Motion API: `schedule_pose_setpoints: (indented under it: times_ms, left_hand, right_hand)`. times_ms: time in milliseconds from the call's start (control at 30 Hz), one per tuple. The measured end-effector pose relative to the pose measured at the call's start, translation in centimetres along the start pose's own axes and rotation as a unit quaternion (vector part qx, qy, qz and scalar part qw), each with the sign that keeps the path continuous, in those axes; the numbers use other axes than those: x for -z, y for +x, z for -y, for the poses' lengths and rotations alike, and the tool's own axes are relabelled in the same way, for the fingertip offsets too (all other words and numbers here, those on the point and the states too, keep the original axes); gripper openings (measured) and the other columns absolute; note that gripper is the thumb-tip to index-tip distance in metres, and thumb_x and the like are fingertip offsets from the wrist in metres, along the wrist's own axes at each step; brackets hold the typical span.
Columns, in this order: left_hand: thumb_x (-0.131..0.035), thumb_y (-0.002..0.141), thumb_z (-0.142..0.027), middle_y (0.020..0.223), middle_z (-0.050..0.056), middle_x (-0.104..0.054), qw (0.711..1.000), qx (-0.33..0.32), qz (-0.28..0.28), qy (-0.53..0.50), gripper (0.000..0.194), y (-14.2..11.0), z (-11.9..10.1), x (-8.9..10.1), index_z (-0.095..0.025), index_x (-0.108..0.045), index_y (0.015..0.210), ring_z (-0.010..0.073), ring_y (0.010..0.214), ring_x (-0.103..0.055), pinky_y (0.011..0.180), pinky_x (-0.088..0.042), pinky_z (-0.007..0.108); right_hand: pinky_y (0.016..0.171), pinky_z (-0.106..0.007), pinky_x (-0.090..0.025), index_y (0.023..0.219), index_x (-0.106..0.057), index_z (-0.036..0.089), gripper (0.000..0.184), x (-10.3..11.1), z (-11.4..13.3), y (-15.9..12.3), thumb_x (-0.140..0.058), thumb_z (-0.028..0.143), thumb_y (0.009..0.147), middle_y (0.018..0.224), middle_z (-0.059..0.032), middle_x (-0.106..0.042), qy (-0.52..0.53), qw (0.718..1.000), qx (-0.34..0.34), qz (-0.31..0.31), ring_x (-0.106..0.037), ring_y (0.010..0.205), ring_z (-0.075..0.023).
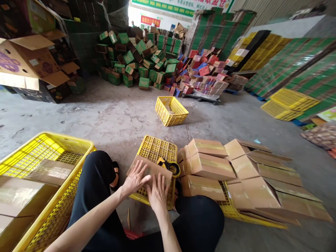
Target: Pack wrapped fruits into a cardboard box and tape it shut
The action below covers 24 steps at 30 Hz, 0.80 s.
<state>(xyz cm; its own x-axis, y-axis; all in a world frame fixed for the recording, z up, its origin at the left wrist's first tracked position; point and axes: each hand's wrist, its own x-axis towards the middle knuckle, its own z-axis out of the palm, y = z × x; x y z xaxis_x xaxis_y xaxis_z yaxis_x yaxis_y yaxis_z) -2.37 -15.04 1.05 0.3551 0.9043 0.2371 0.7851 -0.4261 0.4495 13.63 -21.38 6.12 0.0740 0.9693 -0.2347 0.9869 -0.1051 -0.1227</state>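
My left hand (135, 179) lies with its fingers spread on a flat brown cardboard box (166, 172). Beside it, my right hand (158, 191) also rests palm down on the same cardboard, fingers stretched out. The cardboard sits on an upturned yellow plastic crate (157, 147) between my knees. At its right edge is a yellow and black tape dispenser (169, 167). How far the cardboard is folded is hard to tell, since both hands cover part of it.
To my left stands a large yellow crate (70, 148) holding taped boxes (19, 194). On my right are stacked cartons (212, 164) and open-flapped cartons (254, 189). Ahead, a smaller yellow crate (174, 117) stands on the concrete floor, before a heap of green boxes (144, 83).
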Motion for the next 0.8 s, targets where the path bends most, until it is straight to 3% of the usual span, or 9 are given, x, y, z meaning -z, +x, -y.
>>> schedule_pose_setpoints:
  times_ms: [100, 167, 367, 467, 633, 733, 800]
  left_hand:
    - [-0.033, 0.11, -0.057, 0.168, 0.014, -0.037, 0.998, -0.016, 0.059, -0.032, 0.062, 1.5, -1.6, -0.8, -0.024, -0.042, 0.161, 0.0326, 0.158, -0.03, 0.122, -0.037, 0.056]
    - [-0.031, 0.111, -0.056, 0.165, 0.014, -0.043, 0.996, -0.008, 0.083, -0.023, 0.061, 1.7, -1.4, -0.9, -0.024, -0.044, 0.16, 0.0316, 0.156, -0.035, 0.122, -0.038, 0.055]
    - [-0.036, 0.109, -0.058, 0.169, 0.01, -0.036, 0.996, 0.041, 0.045, 0.07, 0.06, 0.3, 2.8, 0.6, -0.029, -0.043, 0.161, 0.0341, 0.155, -0.035, 0.121, -0.038, 0.058]
    - [-0.037, 0.108, -0.06, 0.168, 0.01, -0.038, 0.993, 0.066, 0.037, 0.087, 0.062, 0.3, 3.4, 1.1, -0.029, -0.045, 0.16, 0.0367, 0.155, -0.036, 0.12, -0.038, 0.06]
    - [-0.036, 0.105, -0.068, 0.165, 0.02, -0.04, 0.997, 0.034, 0.019, 0.064, 0.073, -0.7, 1.0, 0.9, -0.018, -0.051, 0.156, 0.0375, 0.156, -0.033, 0.121, -0.037, 0.059]
    - [-0.037, 0.102, -0.073, 0.17, 0.015, -0.033, 0.997, -0.049, 0.046, 0.027, 0.075, -2.5, -1.1, 0.6, -0.024, -0.046, 0.159, 0.0344, 0.157, -0.032, 0.122, -0.039, 0.054]
    - [-0.035, 0.104, -0.071, 0.169, 0.011, -0.035, 0.993, -0.087, 0.075, 0.014, 0.074, -3.5, -1.9, 0.5, -0.028, -0.039, 0.163, 0.0303, 0.157, -0.034, 0.122, -0.039, 0.049]
  right_hand:
    - [0.126, -0.062, -0.023, 0.167, -0.025, 0.031, 0.061, -0.5, 1.7, 1.9, -0.038, 0.035, 0.107, 0.174, -0.0098, -0.025, 0.024, 0.998, 0.057, 0.005, -0.02, 0.162, -0.0325]
    - [0.126, -0.061, -0.023, 0.167, -0.023, 0.032, 0.061, -0.7, 1.7, 2.4, -0.037, 0.035, 0.107, 0.174, -0.0084, -0.025, 0.021, 0.998, 0.055, 0.007, -0.021, 0.162, -0.0313]
    - [0.124, -0.061, -0.029, 0.167, -0.024, 0.029, 0.062, 0.1, -3.0, 1.1, -0.038, 0.042, 0.108, 0.176, -0.0111, -0.017, -0.027, 0.998, -0.058, 0.001, -0.02, 0.162, -0.0327]
    - [0.122, -0.056, -0.035, 0.167, -0.023, 0.026, 0.062, 0.6, -4.5, 0.4, -0.036, 0.043, 0.109, 0.176, -0.0139, -0.015, -0.029, 0.996, -0.085, 0.001, -0.024, 0.161, -0.0328]
    - [0.124, -0.06, -0.029, 0.166, -0.028, 0.021, 0.064, -0.8, -2.6, -0.4, -0.039, 0.046, 0.108, 0.175, -0.0164, -0.018, -0.025, 0.997, -0.066, -0.017, -0.019, 0.161, -0.0365]
    - [0.127, -0.06, -0.023, 0.166, -0.027, 0.028, 0.061, -2.7, -0.4, -1.2, -0.038, 0.043, 0.108, 0.175, -0.0103, -0.019, -0.007, 1.0, 0.02, -0.022, -0.017, 0.162, -0.0339]
    - [0.128, -0.059, -0.021, 0.167, -0.025, 0.029, 0.061, -3.4, 0.3, -1.8, -0.036, 0.04, 0.108, 0.175, -0.0089, -0.021, 0.0, 0.999, 0.041, -0.024, -0.017, 0.162, -0.0322]
